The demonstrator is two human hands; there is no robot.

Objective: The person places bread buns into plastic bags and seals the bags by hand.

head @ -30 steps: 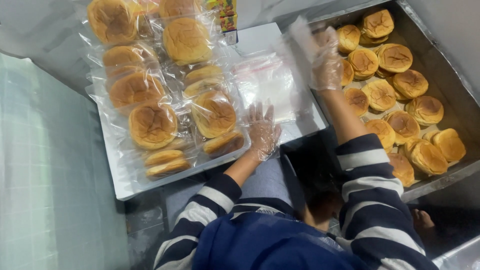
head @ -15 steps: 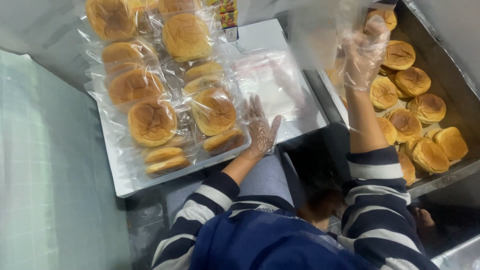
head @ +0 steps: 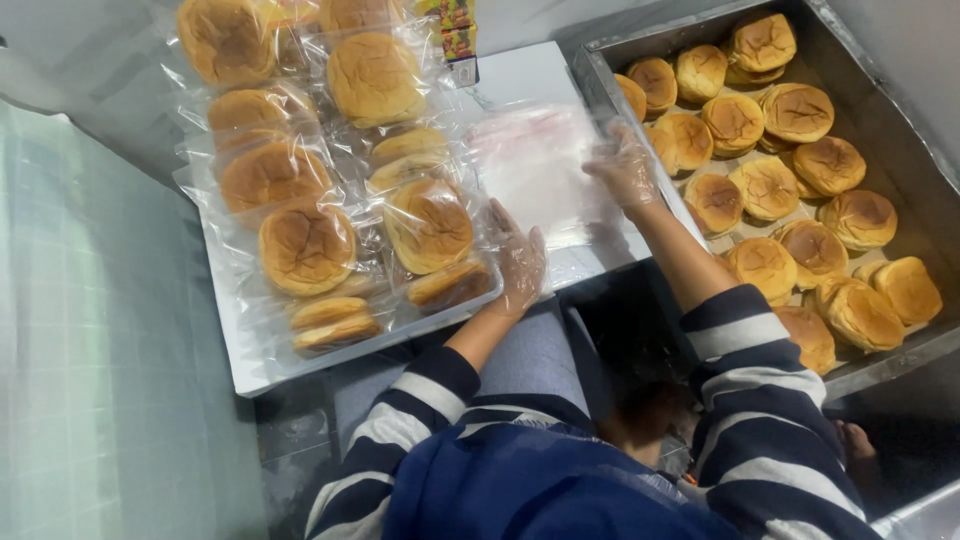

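My left hand (head: pixel 517 262), in a thin clear glove, rests flat on the near edge of the white board (head: pixel 245 360), fingers apart, beside a bagged bun (head: pixel 428 225). My right hand (head: pixel 625 168), also gloved, presses on a stack of empty clear plastic bags (head: pixel 535 170) lying on the board's right part. Several bagged golden buns (head: pixel 305 248) cover the board's left half. To the right a metal tray (head: pixel 900 150) holds several unwrapped buns (head: pixel 765 187).
A small colourful carton (head: pixel 457 35) stands at the board's far edge. A pale green tiled surface (head: pixel 100 350) lies to the left. My knees and striped sleeves (head: pixel 745 340) fill the bottom of the view.
My right hand was raised over the tray with a clear bag; it has come down to the left onto the bag stack. My left hand has stayed put.
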